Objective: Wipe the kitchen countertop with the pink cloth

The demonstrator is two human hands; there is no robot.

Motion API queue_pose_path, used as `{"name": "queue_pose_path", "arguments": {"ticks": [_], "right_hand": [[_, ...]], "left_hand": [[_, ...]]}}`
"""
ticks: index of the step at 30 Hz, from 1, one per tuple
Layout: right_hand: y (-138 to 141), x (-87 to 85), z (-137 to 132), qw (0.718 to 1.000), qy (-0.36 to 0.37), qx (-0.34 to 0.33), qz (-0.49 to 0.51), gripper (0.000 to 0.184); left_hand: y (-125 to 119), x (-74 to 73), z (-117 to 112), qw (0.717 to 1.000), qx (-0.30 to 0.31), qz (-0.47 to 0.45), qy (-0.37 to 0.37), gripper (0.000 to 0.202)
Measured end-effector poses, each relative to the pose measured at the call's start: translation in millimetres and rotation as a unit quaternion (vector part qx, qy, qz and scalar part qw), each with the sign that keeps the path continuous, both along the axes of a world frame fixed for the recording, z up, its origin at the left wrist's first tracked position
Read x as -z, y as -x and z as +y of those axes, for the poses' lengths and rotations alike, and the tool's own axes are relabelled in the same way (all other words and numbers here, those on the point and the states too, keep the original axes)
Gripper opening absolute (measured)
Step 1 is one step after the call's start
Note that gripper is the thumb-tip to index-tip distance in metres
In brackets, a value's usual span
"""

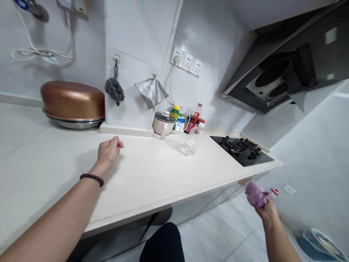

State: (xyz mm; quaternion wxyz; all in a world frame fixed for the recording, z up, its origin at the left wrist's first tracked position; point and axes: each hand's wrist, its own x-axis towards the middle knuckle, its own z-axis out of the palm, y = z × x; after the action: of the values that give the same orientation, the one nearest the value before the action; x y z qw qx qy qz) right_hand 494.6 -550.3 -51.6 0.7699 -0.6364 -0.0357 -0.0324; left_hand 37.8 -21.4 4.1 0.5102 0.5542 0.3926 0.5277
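My left hand (108, 151) hovers low over the white countertop (152, 174), fingers curled loosely in, holding nothing that I can see. A dark bead bracelet (92, 178) sits on that wrist. My right hand (266, 210) is off the counter's right end, above the floor, closed around a crumpled purple cloth (255, 195). A clear glass (188, 146) stands on the counter ahead, between the two hands.
A copper-coloured pan (72, 101) lies upside down on a steel basin at the back left. A small lidded pot (163, 123), bottles (196, 115), a scrubber and a silver cloth crowd the wall. Black gas hob (241, 149) and hood (283, 78) at right. A bin (320, 245) sits lower right.
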Motion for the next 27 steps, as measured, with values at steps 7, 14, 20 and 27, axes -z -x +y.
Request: {"name": "queue_pose_path", "arguments": {"ticks": [7, 14, 20, 27], "right_hand": [[28.4, -24.1, 79.8, 0.975, -0.164, -0.147, 0.010, 0.039], [74.4, -17.8, 133.7, 0.966, -0.094, -0.238, -0.043, 0.055], [99.6, -19.4, 152.8, 0.913, 0.179, -0.308, -0.197, 0.061], [131.8, 3.7, 201.8, 0.726, 0.541, -0.286, -0.313, 0.073]], "left_hand": [[2.7, 5.9, 4.9, 1.000, -0.001, 0.003, 0.008, 0.033], [4.1, 0.0, 0.2, 1.000, -0.010, -0.005, 0.001, 0.034], [3.8, 2.0, 3.1, 1.000, -0.004, -0.006, 0.005, 0.035], [4.1, 4.0, 3.4, 1.000, 0.002, 0.006, -0.002, 0.036]]}}
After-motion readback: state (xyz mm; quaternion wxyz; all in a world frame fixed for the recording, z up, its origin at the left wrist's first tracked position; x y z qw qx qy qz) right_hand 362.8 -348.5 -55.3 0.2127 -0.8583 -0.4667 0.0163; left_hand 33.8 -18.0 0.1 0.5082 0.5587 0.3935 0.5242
